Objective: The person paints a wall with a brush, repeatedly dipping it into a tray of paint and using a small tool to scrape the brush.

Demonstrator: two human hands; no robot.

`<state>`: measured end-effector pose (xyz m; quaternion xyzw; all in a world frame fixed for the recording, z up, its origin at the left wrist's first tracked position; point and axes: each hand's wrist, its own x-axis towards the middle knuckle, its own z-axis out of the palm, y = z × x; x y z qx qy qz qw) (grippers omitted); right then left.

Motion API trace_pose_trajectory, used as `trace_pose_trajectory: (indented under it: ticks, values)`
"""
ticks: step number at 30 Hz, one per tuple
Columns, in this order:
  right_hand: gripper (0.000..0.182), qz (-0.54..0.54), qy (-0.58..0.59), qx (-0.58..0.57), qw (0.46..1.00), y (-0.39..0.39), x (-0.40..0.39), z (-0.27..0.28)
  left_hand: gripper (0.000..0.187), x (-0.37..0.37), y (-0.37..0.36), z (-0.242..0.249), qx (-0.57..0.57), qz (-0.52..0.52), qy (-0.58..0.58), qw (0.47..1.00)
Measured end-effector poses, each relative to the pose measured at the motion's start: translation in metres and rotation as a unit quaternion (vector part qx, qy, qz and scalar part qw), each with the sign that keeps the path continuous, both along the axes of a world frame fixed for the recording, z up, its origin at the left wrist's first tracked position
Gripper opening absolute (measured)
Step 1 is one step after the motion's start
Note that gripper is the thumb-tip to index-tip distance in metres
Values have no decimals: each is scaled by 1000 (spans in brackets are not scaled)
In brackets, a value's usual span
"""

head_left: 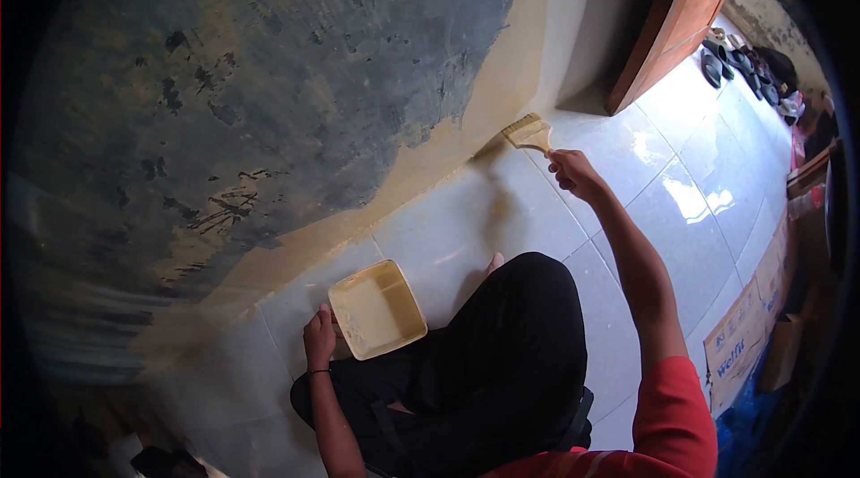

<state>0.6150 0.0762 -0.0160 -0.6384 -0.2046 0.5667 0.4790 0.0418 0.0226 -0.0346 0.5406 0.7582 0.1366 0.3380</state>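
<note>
The right hand (573,172) is stretched out, fingers closed round the handle of a flat, pale-bristled paintbrush (528,132). The brush runs up and away from the knuckles, bristles meeting the cream band at the foot of the mottled blue-grey wall (269,75). The left hand (319,335) grips the edge of a square cream plastic tray (376,310) resting on glossy white floor tiles (502,218).

My right hand (573,172) holds the brush (528,132) against the wall (269,102) base; my left hand (318,335) grips the tray (376,310) on the floor (645,173), left of my knee.
</note>
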Motion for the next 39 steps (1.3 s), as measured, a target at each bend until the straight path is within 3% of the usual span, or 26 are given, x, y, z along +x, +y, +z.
trace_pose_trajectory:
  ticks: [6,14,18,22,28,33,39]
  values:
    - [14,19,-37,42,998,-12,3,87,54,-5,0,-6,27,-26,-21,999]
    - [25,33,-49,214,975,-22,0,214,51,-9,-2,-8,47,-24,-46,998]
    - [39,40,-20,354,934,-15,-22,279,49,-8,-6,0,72,-23,-73,994]
    - [36,92,1,452,887,13,-37,318,49,-12,-9,-2,95,-26,-100,990]
    - [36,97,50,449,887,47,-36,282,49,-9,-10,10,60,-16,-83,995]
    - [40,30,63,383,921,41,-26,208,50,-10,-6,0,41,-24,-58,997]
    - [40,22,120,320,940,23,-6,104,57,-2,-4,4,30,-48,-14,998]
